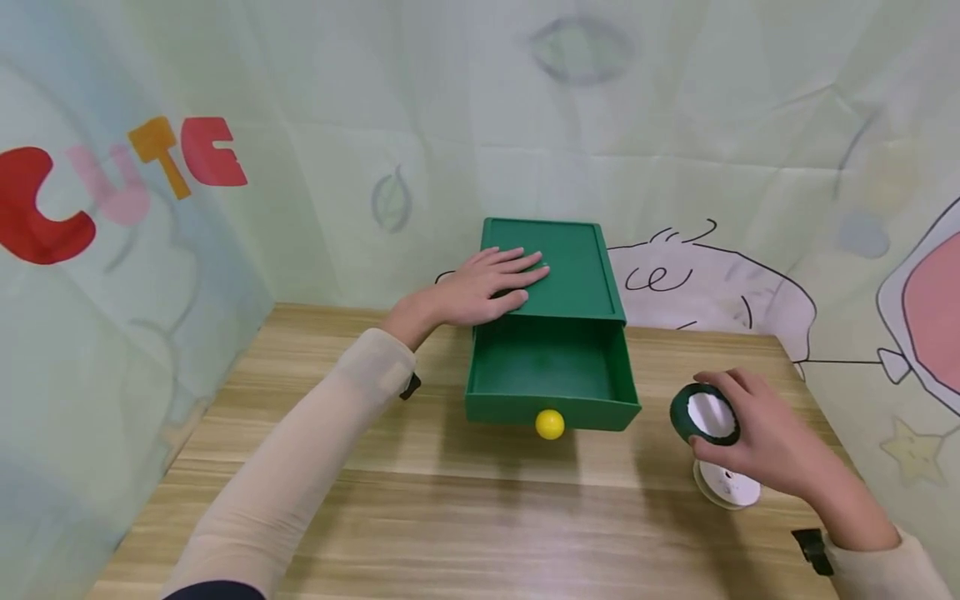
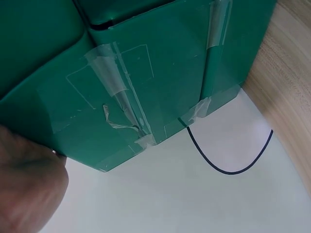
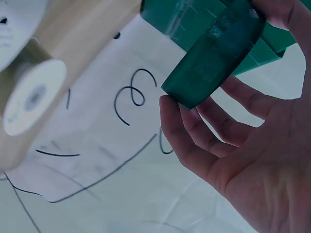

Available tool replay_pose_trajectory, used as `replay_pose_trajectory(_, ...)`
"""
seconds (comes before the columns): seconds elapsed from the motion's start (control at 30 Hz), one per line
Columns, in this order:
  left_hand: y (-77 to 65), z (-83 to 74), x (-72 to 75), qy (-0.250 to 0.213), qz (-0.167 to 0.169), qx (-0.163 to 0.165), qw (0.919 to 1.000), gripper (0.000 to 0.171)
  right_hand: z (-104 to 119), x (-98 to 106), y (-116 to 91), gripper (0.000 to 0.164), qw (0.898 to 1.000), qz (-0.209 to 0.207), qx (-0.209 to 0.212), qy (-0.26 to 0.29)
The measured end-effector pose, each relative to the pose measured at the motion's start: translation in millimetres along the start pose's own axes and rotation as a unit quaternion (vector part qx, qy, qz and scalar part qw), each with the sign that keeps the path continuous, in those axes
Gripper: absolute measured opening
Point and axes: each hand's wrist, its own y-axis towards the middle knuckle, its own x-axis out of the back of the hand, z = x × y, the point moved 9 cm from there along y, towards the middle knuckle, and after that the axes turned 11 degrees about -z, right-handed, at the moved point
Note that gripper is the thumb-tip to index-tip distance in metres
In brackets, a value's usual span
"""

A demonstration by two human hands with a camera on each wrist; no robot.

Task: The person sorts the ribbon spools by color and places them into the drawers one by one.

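Note:
My left hand (image 1: 487, 287) lies with straight, spread fingers on the top of a green drawer box (image 1: 573, 262). The box's drawer (image 1: 498, 408) is pulled out toward me, and a yellow ball knob (image 1: 550, 424) sits on its front. To the right of it, my right hand (image 1: 772, 437) grips a roll of green tape (image 1: 680, 414) by its rim, above the table. In the right wrist view, thumb and fingers curl round the tape roll (image 3: 209, 58). Just below that hand stands a white spool (image 1: 731, 487), partly covered by it.
The wooden table (image 1: 337, 517) ends against a printed cloth backdrop (image 1: 330, 200) behind and at both sides. Clear tape strips (image 2: 114, 77) hold the green box's side in the left wrist view.

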Motion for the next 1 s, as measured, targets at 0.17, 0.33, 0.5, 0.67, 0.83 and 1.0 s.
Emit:
replay_pose_trajectory(0.17,2.9,-5.4,-2.1,0.003,0.001,-0.007,1.0,0.058,3,16,7,0.074,0.999,-0.015,0.032,-0.023)
replay_pose_trajectory(0.33,5.5,-8.0,-5.5,0.0,0.005,-0.006,1.0,0.057,7,30,14,0.076,0.998,-0.01,0.044,-0.035)
replay_pose_trajectory(0.5,8.2,-9.1,-6.2,-0.005,0.002,-0.005,1.0,0.057,19,44,23,0.074,0.998,-0.011,0.054,-0.044)
replay_pose_trajectory(0.67,9.4,-8.8,-7.6,-0.003,0.001,-0.009,1.0,0.058,30,47,30,0.072,0.997,-0.005,0.062,-0.049)
replay_pose_trajectory(0.83,9.5,-6.8,-8.7,0.0,0.001,-0.008,1.0,0.058,39,54,39,0.069,0.995,-0.014,0.086,-0.057)
replay_pose_trajectory(1.0,10.9,-7.7,-8.4,-0.005,0.001,-0.008,1.0,0.058,48,61,48,0.066,0.992,-0.016,0.106,-0.064)
